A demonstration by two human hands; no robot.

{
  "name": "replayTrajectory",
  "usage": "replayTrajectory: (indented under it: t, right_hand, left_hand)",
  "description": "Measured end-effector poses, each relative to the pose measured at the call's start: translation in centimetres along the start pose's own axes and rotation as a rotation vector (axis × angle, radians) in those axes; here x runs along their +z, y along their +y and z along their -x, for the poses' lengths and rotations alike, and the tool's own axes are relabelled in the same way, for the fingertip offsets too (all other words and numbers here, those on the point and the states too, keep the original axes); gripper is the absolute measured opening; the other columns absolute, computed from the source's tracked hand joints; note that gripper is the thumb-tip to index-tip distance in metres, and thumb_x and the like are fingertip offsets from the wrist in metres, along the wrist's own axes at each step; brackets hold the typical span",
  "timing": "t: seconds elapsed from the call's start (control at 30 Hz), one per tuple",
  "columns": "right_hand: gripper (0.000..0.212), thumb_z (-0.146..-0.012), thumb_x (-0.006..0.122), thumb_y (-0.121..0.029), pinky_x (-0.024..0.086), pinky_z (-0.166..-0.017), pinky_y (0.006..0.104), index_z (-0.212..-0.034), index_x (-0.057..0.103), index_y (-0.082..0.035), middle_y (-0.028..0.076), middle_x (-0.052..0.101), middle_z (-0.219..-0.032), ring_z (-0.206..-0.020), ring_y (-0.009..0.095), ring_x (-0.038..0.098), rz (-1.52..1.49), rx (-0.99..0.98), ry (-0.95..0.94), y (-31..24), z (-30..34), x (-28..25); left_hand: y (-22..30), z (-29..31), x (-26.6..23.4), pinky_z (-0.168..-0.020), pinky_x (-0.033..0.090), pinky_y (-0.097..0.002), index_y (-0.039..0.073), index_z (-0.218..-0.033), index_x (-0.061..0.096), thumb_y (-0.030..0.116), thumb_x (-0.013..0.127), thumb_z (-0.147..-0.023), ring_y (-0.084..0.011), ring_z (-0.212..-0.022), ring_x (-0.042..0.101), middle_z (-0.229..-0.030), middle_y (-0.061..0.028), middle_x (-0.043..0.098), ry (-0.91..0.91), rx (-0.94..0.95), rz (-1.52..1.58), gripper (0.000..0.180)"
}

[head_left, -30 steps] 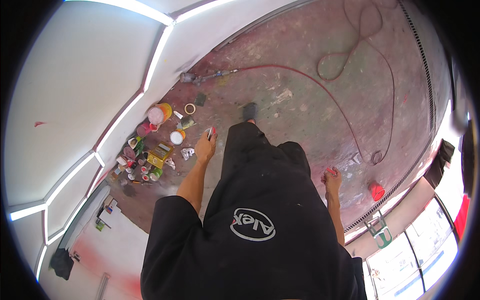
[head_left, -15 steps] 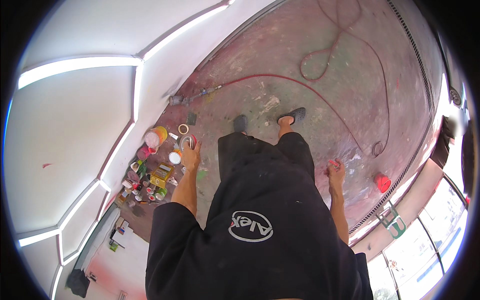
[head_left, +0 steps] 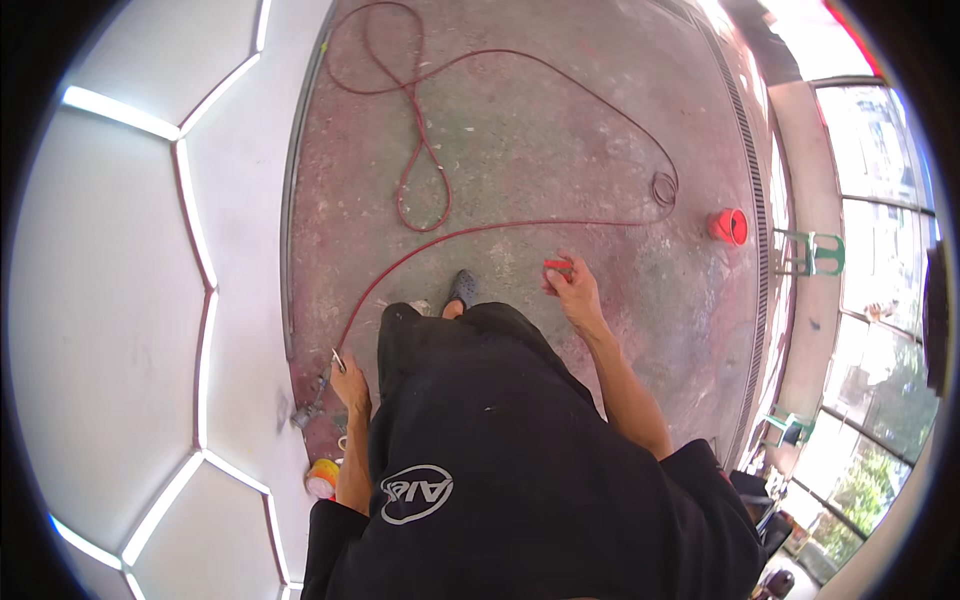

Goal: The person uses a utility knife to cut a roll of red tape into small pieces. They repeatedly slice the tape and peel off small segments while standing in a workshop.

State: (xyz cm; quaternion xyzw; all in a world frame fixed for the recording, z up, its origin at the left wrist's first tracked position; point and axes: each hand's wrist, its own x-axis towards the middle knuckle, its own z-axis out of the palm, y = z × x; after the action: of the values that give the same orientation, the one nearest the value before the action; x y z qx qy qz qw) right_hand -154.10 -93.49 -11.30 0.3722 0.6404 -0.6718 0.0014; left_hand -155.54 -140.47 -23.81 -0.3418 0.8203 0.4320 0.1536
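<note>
My right hand [head_left: 574,290] is out in front of me over the floor, its fingers closed on a small red object [head_left: 557,266] whose kind I cannot make out. Low at my left side, my left hand [head_left: 350,383] grips a thin, pale, narrow object [head_left: 339,360]; only a short end of it shows past the fingers. Beyond that hand, a dark spray gun [head_left: 305,414] lies on the floor against the wall, joined to a long red hose [head_left: 480,229]. A yellow and orange paint bucket [head_left: 322,477] stands near my left forearm, partly cut off by it.
The red hose loops across the concrete floor [head_left: 560,130] ahead of me. A lit white wall [head_left: 110,300] rises at the left. To the right are a red bucket [head_left: 729,227], a floor grate [head_left: 757,200] and a green stool [head_left: 825,254] beside windows.
My body has turned rightward, away from the paint cans at the left, most of which have left the view. My right hand has come forward, still holding the red object. A foot has stepped.
</note>
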Motion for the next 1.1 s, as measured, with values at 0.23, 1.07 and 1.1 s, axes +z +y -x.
replayTrajectory:
  t: [0.23, 1.07, 1.1]
  right_hand:
    - [0.044, -0.097, 0.068, -0.008, 0.055, -0.084, 0.0310, -0.133, 0.045, 0.003, 0.012, 0.069, -0.108, -0.090, 0.016, 0.067, -0.142, -0.127, -0.138, -16.5, -8.1, 1.6]
    - [0.078, -0.109, 0.027, -0.057, 0.040, -0.055, 0.0443, -0.069, 0.058, 0.002, 0.012, 0.050, -0.055, -0.052, 0.026, 0.054, 0.165, -0.097, 0.366, -46.0, -62.0, 1.4]
    - [0.077, -0.109, 0.026, -0.057, 0.040, -0.057, 0.0439, -0.069, 0.055, 0.001, 0.012, 0.048, -0.056, -0.054, 0.025, 0.053, 0.206, -0.120, 0.355, -46.9, -65.4, 1.0]
  left_hand:
    - [35.5, 0.3, 12.4, -0.065, 0.040, -0.0226, 0.001, -0.098, 0.069, 0.026, 0.071, -0.099, -0.0041, -0.072, 0.051, -0.079, 0.0028, 0.062, -0.496, 0.382, 0.236, 0.025]
    - [101.6, -23.5, 47.2, -0.050, 0.041, -0.0257, 0.005, -0.106, 0.062, 0.022, 0.062, -0.105, -0.0048, -0.052, 0.040, -0.083, -0.0043, 0.064, -0.980, 0.236, 0.516, 0.016]
    - [103.8, -24.5, 48.7, -0.050, 0.041, -0.0263, 0.006, -0.105, 0.062, 0.021, 0.062, -0.105, -0.0051, -0.051, 0.039, -0.083, -0.0044, 0.065, -0.969, 0.237, 0.537, 0.016]
